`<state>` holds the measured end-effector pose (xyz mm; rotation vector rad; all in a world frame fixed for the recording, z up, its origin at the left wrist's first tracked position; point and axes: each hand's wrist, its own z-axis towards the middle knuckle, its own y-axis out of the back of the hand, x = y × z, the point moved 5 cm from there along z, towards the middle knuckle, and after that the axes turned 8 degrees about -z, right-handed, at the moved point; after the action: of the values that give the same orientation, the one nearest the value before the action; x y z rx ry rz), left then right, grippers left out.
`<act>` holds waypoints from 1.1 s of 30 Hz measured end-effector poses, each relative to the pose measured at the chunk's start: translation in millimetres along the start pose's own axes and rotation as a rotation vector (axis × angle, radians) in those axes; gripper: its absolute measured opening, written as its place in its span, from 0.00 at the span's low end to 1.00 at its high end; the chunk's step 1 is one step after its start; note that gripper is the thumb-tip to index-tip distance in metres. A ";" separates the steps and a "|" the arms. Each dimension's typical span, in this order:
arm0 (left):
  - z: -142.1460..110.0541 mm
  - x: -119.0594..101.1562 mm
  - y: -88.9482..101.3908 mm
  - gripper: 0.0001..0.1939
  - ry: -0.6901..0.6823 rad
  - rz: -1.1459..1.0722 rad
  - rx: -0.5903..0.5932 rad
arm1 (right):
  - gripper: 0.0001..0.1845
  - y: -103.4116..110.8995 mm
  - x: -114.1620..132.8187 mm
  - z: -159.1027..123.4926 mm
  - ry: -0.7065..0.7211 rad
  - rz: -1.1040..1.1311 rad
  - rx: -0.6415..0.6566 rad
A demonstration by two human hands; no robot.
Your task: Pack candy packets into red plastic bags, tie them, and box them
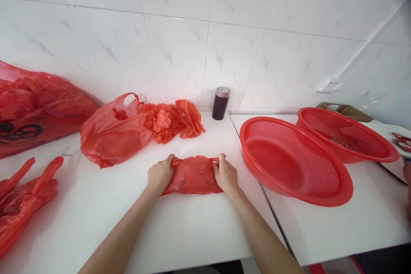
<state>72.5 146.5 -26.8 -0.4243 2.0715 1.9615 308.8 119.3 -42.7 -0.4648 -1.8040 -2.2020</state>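
A small red plastic bag [194, 175] is stretched flat between my two hands, low over the white table. My left hand [161, 172] is closed round its left handle. On the other side, my right hand [226, 173] grips the right handle. Dim shapes show through the thin red film, but I cannot make out what they are. Just beyond my hands lies a heap of crumpled red bags [175, 120]. A larger, puffed-out red bag [118, 135] leans beside that heap.
A dark tumbler [221, 103] stands by the tiled wall. Right of me are two red plastic baskets [272, 162], the farther basket [346, 137] holding small items. A big red bag [41, 111] and a knotted red bag [25, 201] lie left. Someone's hand [407, 175] shows at the right edge.
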 end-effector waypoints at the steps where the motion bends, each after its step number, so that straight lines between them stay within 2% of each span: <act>1: -0.6 2.6 -1.2 0.17 0.010 0.007 -0.003 | 0.03 -0.7 -0.3 0.0 0.009 -0.030 -0.001; 8: -4.1 19.6 6.3 0.19 0.057 -0.112 -0.052 | 0.07 -2.8 -2.1 -2.0 0.007 -0.118 -0.032; 12: -8.5 33.9 14.1 0.21 0.095 -0.287 -0.068 | 0.13 -2.2 -1.3 -3.6 -0.017 -0.068 -0.055; 17: -13.1 40.8 22.0 0.26 0.047 -0.499 -0.079 | 0.19 -0.4 -1.5 -3.3 -0.066 0.029 -0.084; 19: -13.4 37.3 29.6 0.24 0.027 -0.518 -0.108 | 0.20 1.5 -3.5 -3.1 -0.082 0.078 -0.095; 21: -14.7 27.4 41.8 0.20 0.003 -0.491 -0.194 | 0.19 3.9 -5.6 -3.2 -0.085 0.144 -0.109; 24: -19.7 -7.7 55.5 0.19 -0.150 -0.421 -0.280 | 0.18 7.5 -4.6 -5.4 -0.055 0.257 -0.122; 25: -20.8 -23.4 54.7 0.19 -0.231 -0.398 -0.248 | 0.18 8.8 -3.3 -6.6 -0.043 0.305 -0.127; 27: -20.8 -51.3 44.7 0.16 -0.369 -0.353 -0.102 | 0.20 12.3 -1.5 -9.4 -0.045 0.424 -0.145; 29: -19.4 -64.9 33.7 0.13 -0.415 -0.324 0.033 | 0.23 16.2 -1.9 -11.9 -0.090 0.534 -0.158; 31: -21.6 -62.6 31.4 0.09 -0.403 -0.327 0.100 | 0.26 20.1 -2.7 -13.6 -0.132 0.607 -0.144; 33: -31.9 -47.4 40.9 0.06 -0.355 -0.366 0.107 | 0.29 24.8 -2.4 -14.5 -0.133 0.682 -0.145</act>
<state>101.2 118.2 30.7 -0.3695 1.7244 1.5747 319.6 100.2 -24.0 -1.0905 -1.2681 -1.8413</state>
